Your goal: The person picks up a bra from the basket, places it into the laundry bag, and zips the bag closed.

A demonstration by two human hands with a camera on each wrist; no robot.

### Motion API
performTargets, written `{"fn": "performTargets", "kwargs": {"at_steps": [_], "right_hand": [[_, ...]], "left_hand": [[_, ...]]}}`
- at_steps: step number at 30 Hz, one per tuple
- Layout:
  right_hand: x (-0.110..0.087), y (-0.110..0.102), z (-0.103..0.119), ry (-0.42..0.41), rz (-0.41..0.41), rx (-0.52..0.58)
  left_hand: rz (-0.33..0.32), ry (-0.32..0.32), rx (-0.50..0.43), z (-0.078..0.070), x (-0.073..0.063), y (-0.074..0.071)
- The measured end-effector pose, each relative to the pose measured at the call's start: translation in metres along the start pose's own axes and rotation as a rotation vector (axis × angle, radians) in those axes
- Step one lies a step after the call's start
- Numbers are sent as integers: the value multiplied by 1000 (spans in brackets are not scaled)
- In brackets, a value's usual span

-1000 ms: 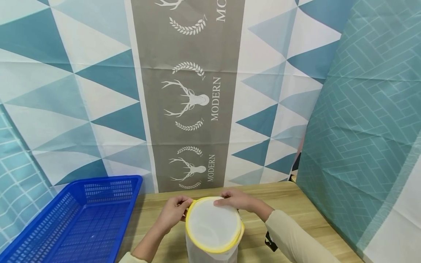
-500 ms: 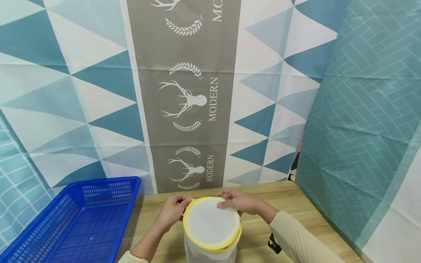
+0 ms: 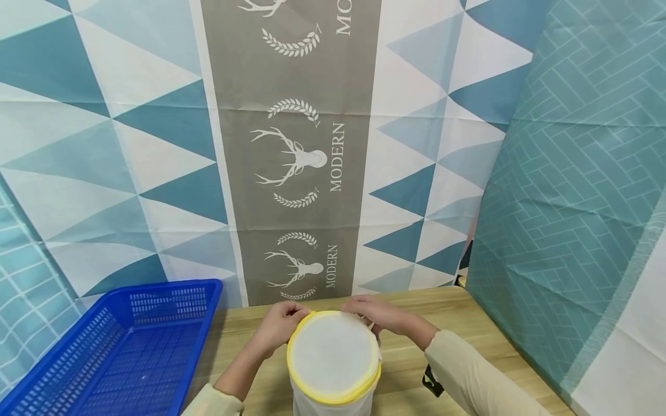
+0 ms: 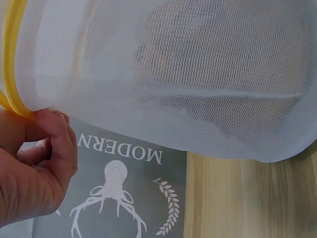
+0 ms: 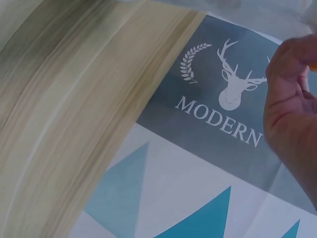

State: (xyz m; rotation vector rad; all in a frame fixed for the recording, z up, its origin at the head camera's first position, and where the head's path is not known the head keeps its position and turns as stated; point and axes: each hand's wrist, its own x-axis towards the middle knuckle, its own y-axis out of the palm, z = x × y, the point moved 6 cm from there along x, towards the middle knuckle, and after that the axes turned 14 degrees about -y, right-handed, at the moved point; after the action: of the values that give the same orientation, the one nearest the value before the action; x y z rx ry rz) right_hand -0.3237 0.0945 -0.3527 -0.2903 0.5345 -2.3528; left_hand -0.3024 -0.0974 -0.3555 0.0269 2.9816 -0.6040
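Observation:
A white cylindrical mesh laundry bag [image 3: 333, 355] with a yellow zippered rim stands upright at the table's front, its round lid facing up. Something dark and patterned shows faintly through the mesh [image 4: 223, 64] in the left wrist view. My left hand [image 3: 283, 326] pinches the yellow rim at the back left; in the left wrist view, thumb and curled fingers [image 4: 54, 134] meet just under that edge. My right hand [image 3: 377, 318] grips the rim at the back right, fingers bent over it. In the right wrist view, that hand [image 5: 294, 89] is partly cut off by the frame.
A blue perforated plastic basket [image 3: 208, 323] stands left of the bag on the wooden table [image 3: 442, 312]. A black strap [image 3: 432, 381] hangs by the right sleeve. Patterned cloth [image 3: 291, 144] covers the wall behind, and a teal cloth [image 3: 567, 202] hangs at the right.
My right thumb has left the lid's top and moved down to the outer back-right rim. The lid sits closer to the rim at the front right. The left hand still pinches the rim.

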Motion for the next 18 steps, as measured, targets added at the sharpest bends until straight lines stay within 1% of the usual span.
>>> {"fn": "performTargets", "kwargs": {"at_steps": [5,8,10,14,18], "right_hand": [[8,-1,3,-18,-77,-85],[12,-1,3,-28,-122,-132],[14,0,4,-43,-138,-150],[19,5,7,-77,-129,-128],[23,12,9,-96,-83,-101]], "left_hand": [[58,34,23,-6,0,6],[84,55,25,-8,0,9],[94,59,23,-9,0,11],[99,59,10,-9,0,13],[89,59,4,-9,-1,12]]}}
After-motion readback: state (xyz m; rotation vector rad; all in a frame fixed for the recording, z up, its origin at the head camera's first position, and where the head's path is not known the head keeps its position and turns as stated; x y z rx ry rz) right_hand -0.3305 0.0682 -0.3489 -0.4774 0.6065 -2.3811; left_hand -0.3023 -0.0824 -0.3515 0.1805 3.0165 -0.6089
